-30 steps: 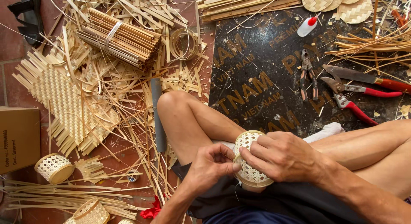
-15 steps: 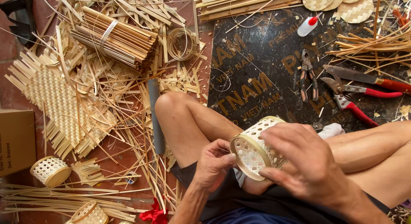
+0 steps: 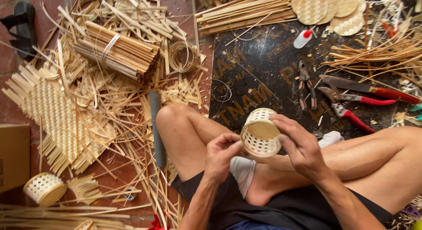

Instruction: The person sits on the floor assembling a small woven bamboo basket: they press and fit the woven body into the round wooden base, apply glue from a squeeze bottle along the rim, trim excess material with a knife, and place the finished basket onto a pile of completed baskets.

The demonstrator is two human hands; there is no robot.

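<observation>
small woven basket (image 3: pixel 260 133) sat at centre of frame, above the crossed legs, open mouth tilted toward the camera. left hand (image 3: pixel 223 154) pinched its lower left wall with curled fingertips; right hand (image 3: pixel 299 144) grasped the right rim. bundle of bamboo strips (image 3: pixel 116 52) upper left; red-handled shears (image 3: pixel 351 109) on black mat (image 3: pixel 259 67), right.

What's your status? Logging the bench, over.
Left hand and right hand both gripping the small woven basket, held above the lap. Pliers and red-handled cutters lie on the black mat. Nothing blocking.
</observation>
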